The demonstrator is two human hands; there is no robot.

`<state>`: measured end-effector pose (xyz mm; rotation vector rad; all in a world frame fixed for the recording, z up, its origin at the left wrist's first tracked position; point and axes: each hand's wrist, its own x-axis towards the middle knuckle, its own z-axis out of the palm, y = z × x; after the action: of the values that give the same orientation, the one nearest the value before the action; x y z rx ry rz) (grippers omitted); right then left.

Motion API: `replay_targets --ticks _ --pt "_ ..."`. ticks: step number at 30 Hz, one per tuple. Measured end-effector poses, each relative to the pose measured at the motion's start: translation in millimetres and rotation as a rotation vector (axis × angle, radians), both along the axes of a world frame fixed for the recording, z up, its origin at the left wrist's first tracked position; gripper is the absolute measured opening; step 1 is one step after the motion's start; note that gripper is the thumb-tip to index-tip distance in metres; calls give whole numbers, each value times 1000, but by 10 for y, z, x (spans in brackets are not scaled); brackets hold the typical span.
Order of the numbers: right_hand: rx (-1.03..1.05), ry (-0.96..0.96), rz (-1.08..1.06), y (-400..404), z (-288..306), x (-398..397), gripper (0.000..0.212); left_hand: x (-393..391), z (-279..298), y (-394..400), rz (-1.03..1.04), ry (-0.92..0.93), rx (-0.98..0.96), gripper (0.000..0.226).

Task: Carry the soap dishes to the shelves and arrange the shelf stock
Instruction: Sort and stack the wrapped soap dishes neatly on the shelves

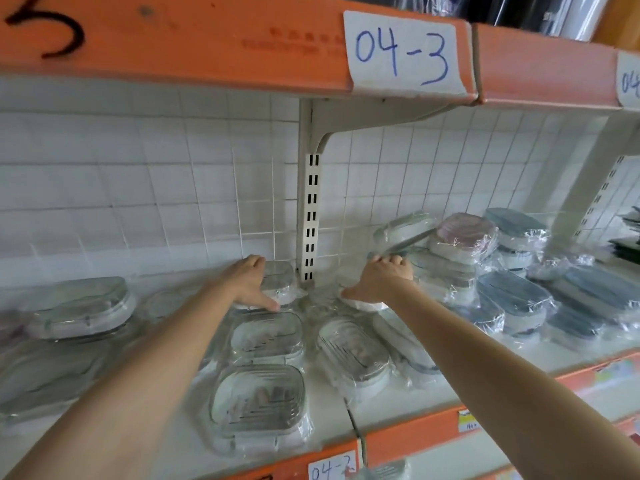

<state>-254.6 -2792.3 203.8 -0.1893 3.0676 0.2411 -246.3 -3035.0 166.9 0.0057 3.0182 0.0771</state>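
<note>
A white shelf (pixel 332 403) is seen, orange-edged. Wrapped clear soap dishes (pixel 258 407) are laid from nine to six o'clock; dark-lidded ones (pixel 512 299) are stacked at three o'clock.

Single head-worn wide-angle view, looking forward and slightly down into a white shelf (pixel 332 414) at close range. Upper orange shelf edge (pixel 207 39) is crowding the top of frame; both forearms are reaching in from below. Edges bending with lens distortion.
</note>
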Motion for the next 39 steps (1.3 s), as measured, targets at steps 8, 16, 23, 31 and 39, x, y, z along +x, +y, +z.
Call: replay_targets --ticks 8,16,23,31,39 --pt "-61 65 72 27 -4 56 100 155 77 148 30 121 -49 106" --pt "-162 175 229 265 125 244 95 515 316 466 93 214 -82 112" --pt "-271 248 365 890 193 496 92 906 426 1128 173 246 -71 109" --pt "-352 278 467 1686 43 830 93 1480 310 2013 253 278 -100 113" --pt "-424 215 575 2136 -324 1309 94 2178 -61 2591 323 214 -64 114"
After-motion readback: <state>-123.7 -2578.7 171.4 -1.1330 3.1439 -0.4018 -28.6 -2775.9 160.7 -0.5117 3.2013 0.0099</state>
